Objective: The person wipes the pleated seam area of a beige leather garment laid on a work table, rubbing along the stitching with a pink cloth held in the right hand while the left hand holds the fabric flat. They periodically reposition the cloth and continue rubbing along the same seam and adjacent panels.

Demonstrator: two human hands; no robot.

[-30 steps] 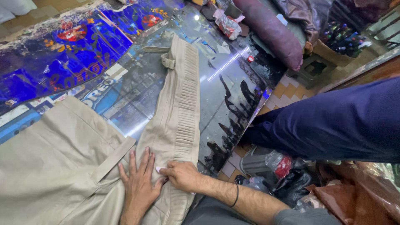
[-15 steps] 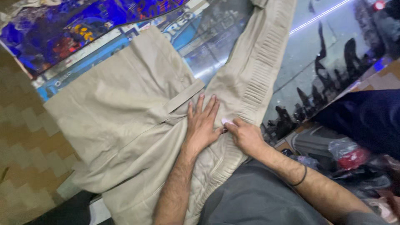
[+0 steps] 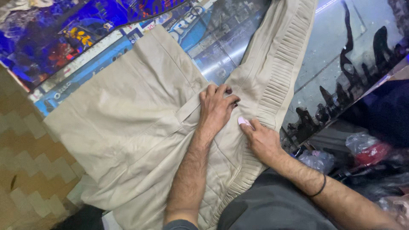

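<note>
Beige pleated cloth garment (image 3: 140, 127) lies spread over the glossy printed tabletop (image 3: 349, 47). Left hand (image 3: 217, 106) presses it flat with fingers curled, pinning the fabric; right hand (image 3: 262, 138) pinches a small pinkish piece (image 3: 244, 122), probably chalk, against it.

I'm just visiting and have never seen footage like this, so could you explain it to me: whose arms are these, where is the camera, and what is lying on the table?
There is no machine here. A person wears a camera on the head, so the one picture looks down along their own two bare arms.

On a glossy table with colourful printed pictures under its surface lies a beige garment, spread flat; one long part has a band of tight pleats.

The left hand presses down on the cloth with curled fingers. The right hand rests beside it, pinching a small pale piece, possibly marking chalk, against the fabric. That wrist wears a thin black band.

At lower right, beside the table, are plastic bags.
</note>
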